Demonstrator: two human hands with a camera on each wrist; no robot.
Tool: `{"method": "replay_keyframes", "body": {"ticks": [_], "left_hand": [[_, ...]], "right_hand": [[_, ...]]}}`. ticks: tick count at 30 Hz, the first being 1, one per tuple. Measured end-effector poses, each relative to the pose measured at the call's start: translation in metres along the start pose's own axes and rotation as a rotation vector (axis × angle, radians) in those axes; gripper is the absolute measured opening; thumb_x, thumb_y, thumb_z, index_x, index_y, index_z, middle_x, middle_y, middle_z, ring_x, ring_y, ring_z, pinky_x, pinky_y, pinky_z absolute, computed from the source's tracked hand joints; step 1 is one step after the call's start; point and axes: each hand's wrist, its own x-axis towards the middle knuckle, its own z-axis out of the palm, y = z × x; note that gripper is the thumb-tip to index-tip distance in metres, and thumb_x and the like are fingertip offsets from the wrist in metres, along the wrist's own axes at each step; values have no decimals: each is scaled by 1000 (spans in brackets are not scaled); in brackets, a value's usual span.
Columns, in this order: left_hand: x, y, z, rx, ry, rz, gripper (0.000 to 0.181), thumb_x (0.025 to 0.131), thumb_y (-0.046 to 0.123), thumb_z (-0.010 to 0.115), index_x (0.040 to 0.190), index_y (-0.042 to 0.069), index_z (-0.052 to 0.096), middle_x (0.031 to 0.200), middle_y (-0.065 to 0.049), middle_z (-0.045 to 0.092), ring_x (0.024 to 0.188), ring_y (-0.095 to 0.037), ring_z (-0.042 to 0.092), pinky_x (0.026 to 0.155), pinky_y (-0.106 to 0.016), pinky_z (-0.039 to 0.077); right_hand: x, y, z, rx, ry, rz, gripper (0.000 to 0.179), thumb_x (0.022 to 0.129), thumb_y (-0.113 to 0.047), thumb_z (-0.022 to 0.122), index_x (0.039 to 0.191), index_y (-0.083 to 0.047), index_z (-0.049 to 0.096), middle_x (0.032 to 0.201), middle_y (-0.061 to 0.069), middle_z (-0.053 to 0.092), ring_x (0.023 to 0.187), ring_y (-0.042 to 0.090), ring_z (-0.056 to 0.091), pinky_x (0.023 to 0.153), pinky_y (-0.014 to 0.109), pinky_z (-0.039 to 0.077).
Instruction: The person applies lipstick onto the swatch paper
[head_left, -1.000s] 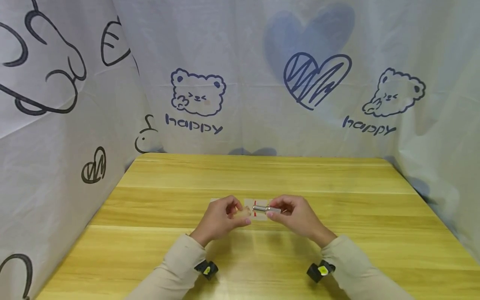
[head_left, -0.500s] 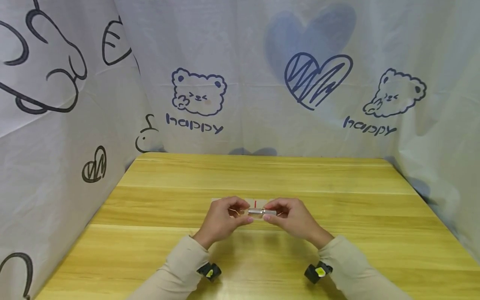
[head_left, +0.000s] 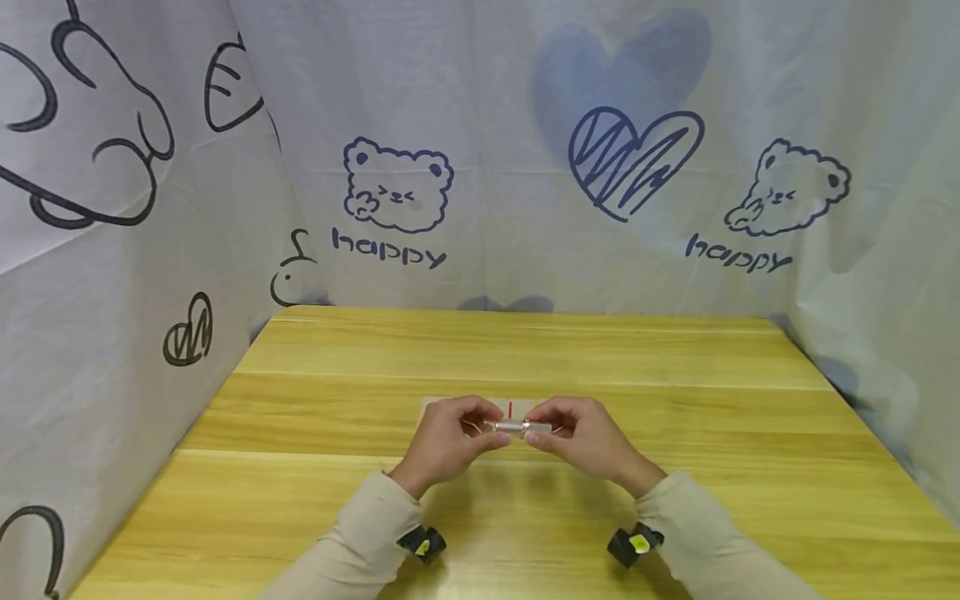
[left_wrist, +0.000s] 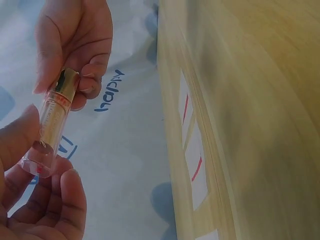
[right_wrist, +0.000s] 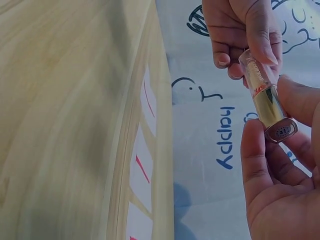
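A lipstick with a clear cap (left_wrist: 46, 159) and a shiny gold base (right_wrist: 270, 107) is held level above the table, between both hands. My left hand (head_left: 452, 435) pinches the cap end with thumb and fingers. At the other end, my right hand (head_left: 592, 433) grips the gold base; a small label (right_wrist: 284, 131) shows on its underside. The cap surrounds the lipstick's inner tube (left_wrist: 50, 121), and its rim meets the gold part in the left wrist view. Fingers partly cover the lipstick in the head view.
White paper cards (left_wrist: 196, 167) with red lines lie in a row on the wooden table (head_left: 615, 358) beneath the hands. Pale cloth (head_left: 495, 108) with drawn bears, hearts and writing hangs behind and along the sides. Each wrist wears a black strap (head_left: 423, 543).
A second ago the clear cap and the lipstick were apart. My hands have come together, and the cap now sits over the lipstick. During the last half second they have barely moved.
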Motion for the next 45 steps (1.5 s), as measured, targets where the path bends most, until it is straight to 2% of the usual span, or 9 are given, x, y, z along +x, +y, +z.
{"method": "replay_keyframes", "body": {"ticks": [5,11,14,17,21,24,31,37,45], "left_hand": [[2,0,0,16,-11,15,20,82,13,79,96,1,72,88,-2,69,73,-12,61,66,-25,53],[4,-2,-1,3,-81,0,23,84,15,77,104,5,71,95,-3,69,80,-14,62,70,-26,54],[4,-3,-4,6,-107,-41,29,87,18,75,112,4,67,105,-7,67,85,-17,64,70,-26,54],[4,-7,-10,39,-97,-96,33,90,22,72,117,6,64,112,-8,65,88,-17,64,70,-28,54],[3,-16,-23,97,-67,-169,33,91,25,71,119,8,63,113,-6,64,90,-16,62,73,-33,53],[1,-25,-34,161,-77,-224,35,91,26,71,120,7,63,115,-8,63,94,-19,61,78,-37,53],[-6,-44,-52,357,-191,-335,47,90,26,72,126,0,59,126,-18,59,114,-35,55,94,-49,46],[-12,-50,-58,461,-332,-326,54,87,27,75,125,-7,57,130,-24,55,124,-42,47,104,-52,37],[-13,-52,-56,502,-433,-353,52,88,28,74,125,-6,59,133,-23,52,128,-42,43,107,-52,33]], "right_hand": [[1,0,-1,-41,-40,-42,23,90,-18,71,106,0,69,90,4,68,72,14,63,61,28,54],[2,3,-3,-160,-112,-47,21,90,-19,71,107,-7,70,88,-4,66,77,12,60,69,29,52],[2,7,-4,-174,-87,-18,20,91,-18,70,106,-5,68,87,-2,64,76,13,58,68,28,51],[2,12,-6,-134,-36,23,20,91,-14,70,106,-2,66,89,2,64,78,16,58,68,28,51],[3,18,-11,-70,39,74,23,90,-9,70,108,1,62,93,7,63,82,19,59,70,28,52],[4,25,-15,-52,91,92,26,90,-6,69,113,2,60,97,10,63,85,20,60,72,28,53],[3,45,-26,-56,189,165,25,91,-7,68,112,2,57,107,14,61,94,26,64,73,28,54],[0,63,-38,-165,251,201,23,89,-9,71,107,0,58,99,9,63,91,23,62,78,35,52],[-6,79,-51,-270,263,242,21,87,-9,73,99,-1,58,90,7,63,82,19,59,74,34,50]]}}
